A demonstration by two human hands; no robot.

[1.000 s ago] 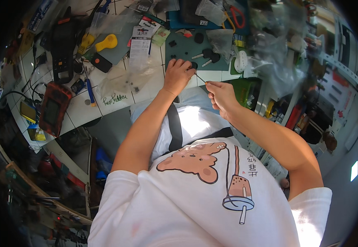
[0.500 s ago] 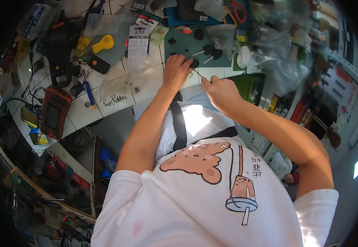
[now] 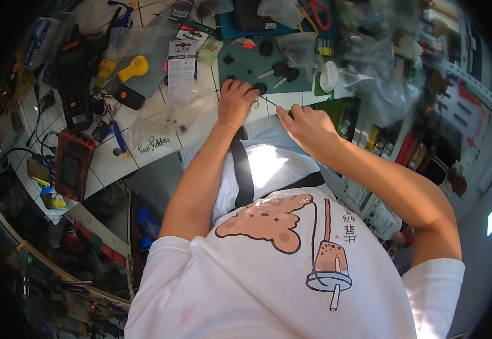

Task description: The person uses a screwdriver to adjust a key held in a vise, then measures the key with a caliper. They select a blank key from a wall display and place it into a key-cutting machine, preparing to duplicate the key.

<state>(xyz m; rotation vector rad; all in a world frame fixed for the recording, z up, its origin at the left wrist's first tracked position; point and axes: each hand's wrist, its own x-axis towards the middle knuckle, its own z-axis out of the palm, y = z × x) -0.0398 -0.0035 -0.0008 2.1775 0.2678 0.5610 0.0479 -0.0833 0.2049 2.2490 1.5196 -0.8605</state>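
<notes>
While the right hand (image 3: 308,125), the nearer of the two to the body, grips the end of a thin tool (image 3: 268,101), the tool's bare shaft points away from the body and to the left, toward the fingertips of the left hand (image 3: 236,103). Most of what the right fingers wrap is hidden, so the handle's shape cannot be told. The relation that matters most, as I judge it, is this slanting shaft against the small black piece (image 3: 260,88) at its far end: the piece sits just beyond the tip, above the near edge of the green mat (image 3: 246,59), with the left fingers bent against its left side, apparently pinching it. It looks rounded, so no long axis can be read from it, and whether the tip touches it or stops just short is too small to tell. The left hand is the closer one to the piece; the right reaches it only through the tool. Beneath lies the white-tiled desk (image 3: 203,125). Beyond the piece, up and to the right on the mat, two black-headed keys (image 3: 280,69) lie with their blades pointing left, and farther off rest a black disc (image 3: 266,48) and a clear bag (image 3: 297,50).
</notes>
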